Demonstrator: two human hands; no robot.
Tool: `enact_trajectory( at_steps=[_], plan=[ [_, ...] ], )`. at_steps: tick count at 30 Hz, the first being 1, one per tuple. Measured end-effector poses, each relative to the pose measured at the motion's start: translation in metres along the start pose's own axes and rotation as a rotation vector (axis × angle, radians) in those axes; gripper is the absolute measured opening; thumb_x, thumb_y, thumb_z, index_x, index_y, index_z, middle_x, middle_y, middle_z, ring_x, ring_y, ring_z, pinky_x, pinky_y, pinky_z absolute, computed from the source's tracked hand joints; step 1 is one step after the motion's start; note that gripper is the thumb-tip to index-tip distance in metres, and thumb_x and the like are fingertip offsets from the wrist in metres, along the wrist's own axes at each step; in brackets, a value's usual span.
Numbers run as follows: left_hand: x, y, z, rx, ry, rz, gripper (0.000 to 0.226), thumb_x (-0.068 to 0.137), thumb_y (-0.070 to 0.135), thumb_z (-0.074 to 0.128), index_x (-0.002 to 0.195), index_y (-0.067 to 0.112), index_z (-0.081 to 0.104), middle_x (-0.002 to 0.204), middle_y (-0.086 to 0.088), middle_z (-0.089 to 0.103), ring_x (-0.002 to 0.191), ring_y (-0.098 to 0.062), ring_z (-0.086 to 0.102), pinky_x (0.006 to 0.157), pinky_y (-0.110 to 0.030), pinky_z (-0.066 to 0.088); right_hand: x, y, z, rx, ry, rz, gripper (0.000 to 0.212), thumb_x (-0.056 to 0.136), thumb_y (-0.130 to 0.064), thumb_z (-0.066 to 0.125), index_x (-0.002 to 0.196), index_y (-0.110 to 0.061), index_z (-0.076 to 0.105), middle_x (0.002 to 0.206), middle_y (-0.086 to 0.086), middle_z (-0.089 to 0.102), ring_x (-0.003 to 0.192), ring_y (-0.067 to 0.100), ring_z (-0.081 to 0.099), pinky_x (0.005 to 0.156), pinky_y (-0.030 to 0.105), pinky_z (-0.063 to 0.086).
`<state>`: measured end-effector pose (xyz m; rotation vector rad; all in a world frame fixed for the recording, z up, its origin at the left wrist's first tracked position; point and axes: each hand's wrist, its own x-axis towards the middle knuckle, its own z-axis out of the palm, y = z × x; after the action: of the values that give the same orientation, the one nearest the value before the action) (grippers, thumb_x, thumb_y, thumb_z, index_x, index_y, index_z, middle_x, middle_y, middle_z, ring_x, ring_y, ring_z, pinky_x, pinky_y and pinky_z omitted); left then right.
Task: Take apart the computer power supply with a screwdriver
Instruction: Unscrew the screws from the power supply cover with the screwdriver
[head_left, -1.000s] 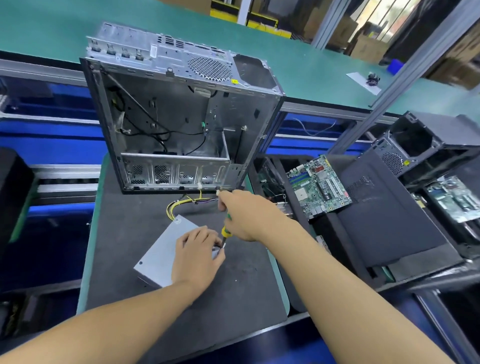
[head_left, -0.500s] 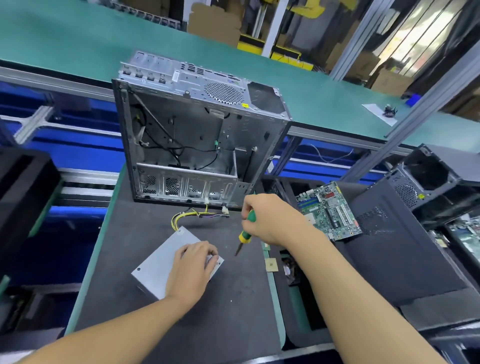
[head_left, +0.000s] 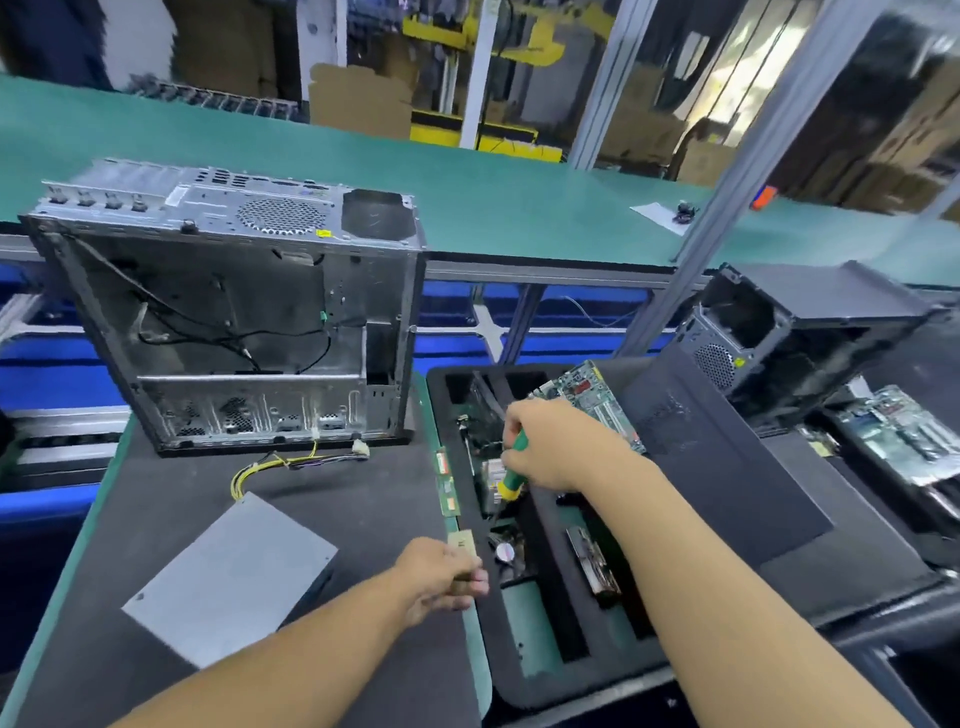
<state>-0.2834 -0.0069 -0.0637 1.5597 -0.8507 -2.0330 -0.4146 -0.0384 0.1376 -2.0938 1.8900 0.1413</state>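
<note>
At lower left of the frame the power supply (head_left: 228, 577), a plain grey metal box, lies flat on the dark worktop (head_left: 363, 499) with nobody touching it. Its yellow cable bundle (head_left: 260, 467) trails toward the open computer case (head_left: 234, 322) at upper left. Right of centre, the right grip (head_left: 558, 449) is closed round the green-and-yellow screwdriver (head_left: 511, 470), tip down over the black foam tray (head_left: 571, 686). The left grip (head_left: 441, 574) hangs at the worktop's right edge, low centre, with fingers curled. Blur hides whether they pinch anything, so I cannot tell.

The risks, as I judge them:
- If a loosened screw is in those fingers, it could slip into the tray's pockets among the boards and be lost.
- The screwdriver tip sits close to those parts and could scrape one if the wrist dips.
- The unheld box would likely skid when the driver next bears on it, unless a hand steadies it first.

Half a second ago the left grip lay flat on the box's near corner and the screwdriver tip hovered just beside it. Both are now off to the right, clear of the box, which lies as it did.
</note>
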Motion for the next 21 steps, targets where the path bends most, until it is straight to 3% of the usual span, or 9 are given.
enact_trajectory(
  at_steps=[4, 6, 9, 11, 13, 15, 16, 18, 21],
  plan=[
    [0.015, 0.011, 0.039, 0.031, 0.013, -0.097, 0.012, 0.094, 0.013, 0.066, 0.093, 0.002, 0.065, 0.089, -0.012, 0.073, 0.076, -0.019, 0.073, 0.068, -0.029, 0.061, -0.016, 0.035, 0.000, 0.003, 0.013, 0.025, 0.010, 0.092, -0.025, 0.059, 0.099, -0.021, 0.052, 0.095, 0.000, 0.054, 0.074, 0.020, 0.054, 0.056, 0.030, 0.037],
    [0.017, 0.017, 0.053, 0.014, -0.077, -0.136, 0.022, 0.100, 0.022, 0.058, 0.082, 0.010, 0.058, 0.082, -0.007, 0.063, 0.075, -0.019, 0.063, 0.070, -0.029, 0.053, -0.023, 0.049, 0.001, 0.013, 0.019, 0.043, 0.009, 0.092, -0.026, 0.059, 0.099, -0.021, 0.053, 0.085, -0.002, 0.051, 0.065, 0.015, 0.049, 0.048, 0.028, 0.031],
    [0.014, 0.028, 0.062, 0.073, -0.217, -0.176, 0.039, 0.103, 0.041, 0.043, 0.069, 0.022, 0.046, 0.065, 0.003, 0.042, 0.060, -0.014, 0.044, 0.069, -0.030, 0.035, -0.028, 0.064, 0.002, 0.014, 0.037, 0.060, 0.009, 0.091, -0.025, 0.060, 0.096, -0.022, 0.053, 0.081, -0.004, 0.049, 0.074, 0.022, 0.052, 0.049, 0.028, 0.031],
    [0.013, 0.032, 0.061, 0.203, -0.113, -0.090, 0.035, 0.103, 0.045, 0.042, 0.086, 0.019, 0.059, 0.078, 0.002, 0.057, 0.071, -0.015, 0.051, 0.082, -0.030, 0.032, -0.028, 0.069, 0.003, 0.014, 0.038, 0.050, 0.008, 0.091, -0.024, 0.060, 0.095, -0.022, 0.053, 0.082, -0.003, 0.051, 0.077, 0.024, 0.054, 0.051, 0.029, 0.033],
    [0.015, 0.033, 0.053, 0.475, 0.075, 0.129, 0.028, 0.104, 0.037, 0.042, 0.109, 0.016, 0.059, 0.110, -0.008, 0.060, 0.099, -0.023, 0.053, 0.087, -0.031, 0.033, -0.025, 0.069, 0.003, 0.016, 0.038, 0.043, 0.008, 0.091, -0.023, 0.060, 0.095, -0.021, 0.054, 0.087, -0.001, 0.056, 0.076, 0.025, 0.055, 0.051, 0.028, 0.034],
    [0.014, 0.036, 0.033, 0.840, 0.127, 0.337, 0.022, 0.101, 0.033, 0.044, 0.104, 0.020, 0.062, 0.119, -0.007, 0.063, 0.111, -0.025, 0.056, 0.085, -0.030, 0.036, -0.020, 0.064, 0.004, 0.023, 0.041, 0.030, 0.007, 0.091, -0.022, 0.059, 0.097, -0.020, 0.054, 0.097, 0.003, 0.059, 0.076, 0.025, 0.057, 0.054, 0.030, 0.037],
    [0.014, 0.037, 0.018, 1.043, 0.105, 0.385, 0.024, 0.098, 0.037, 0.048, 0.110, 0.027, 0.065, 0.129, 0.001, 0.062, 0.122, -0.021, 0.054, 0.092, -0.029, 0.036, -0.016, 0.060, 0.004, 0.033, 0.038, 0.018, 0.007, 0.092, -0.021, 0.058, 0.097, -0.020, 0.054, 0.098, 0.004, 0.060, 0.074, 0.023, 0.057, 0.055, 0.030, 0.039],
    [0.013, 0.037, -0.020, 1.465, 0.043, 0.395, 0.036, 0.091, 0.050, 0.053, 0.126, 0.043, 0.060, 0.156, 0.012, 0.037, 0.145, -0.011, 0.030, 0.115, -0.042, 0.021, -0.008, 0.050, 0.006, 0.045, 0.031, -0.012, 0.008, 0.092, -0.021, 0.058, 0.099, -0.018, 0.056, 0.096, 0.003, 0.059, 0.071, 0.021, 0.056, 0.054, 0.030, 0.039],
    [0.004, 0.041, -0.093, 1.777, 0.039, 0.265, 0.063, 0.074, 0.075, 0.053, 0.134, 0.060, 0.044, 0.165, 0.015, -0.005, 0.153, -0.019, -0.008, 0.113, -0.068, -0.004, 0.004, 0.030, 0.008, 0.045, 0.028, -0.074, 0.010, 0.092, -0.021, 0.058, 0.101, -0.017, 0.058, 0.092, 0.002, 0.056, 0.064, 0.018, 0.053, 0.054, 0.029, 0.040]
  ],
)
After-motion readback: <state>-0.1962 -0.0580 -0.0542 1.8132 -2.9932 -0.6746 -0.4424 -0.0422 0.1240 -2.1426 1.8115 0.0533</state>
